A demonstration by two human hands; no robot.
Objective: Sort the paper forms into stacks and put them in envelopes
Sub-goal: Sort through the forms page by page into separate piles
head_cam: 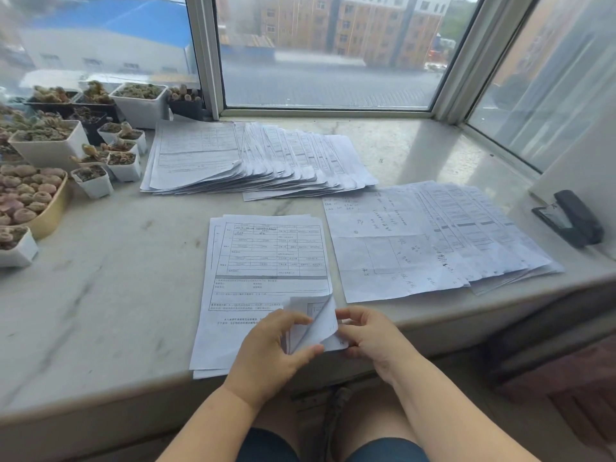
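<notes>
You're mid-sort, no envelopes in view: the fanned pile (260, 158) lies far left by the window, your near stack (266, 261) sits at the sill's edge where your left hand (270, 355) pinches its curled corner, your right hand (370, 338) fingers it, and another spread (433, 238) waits right.

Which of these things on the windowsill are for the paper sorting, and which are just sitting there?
For the job:
- near stack of forms, its corner pinched by the left hand and right hand
- fanned pile at the back
- spread pile on the right

Just sitting there:
- black stapler
- succulent pots

No envelopes are in view.
</notes>
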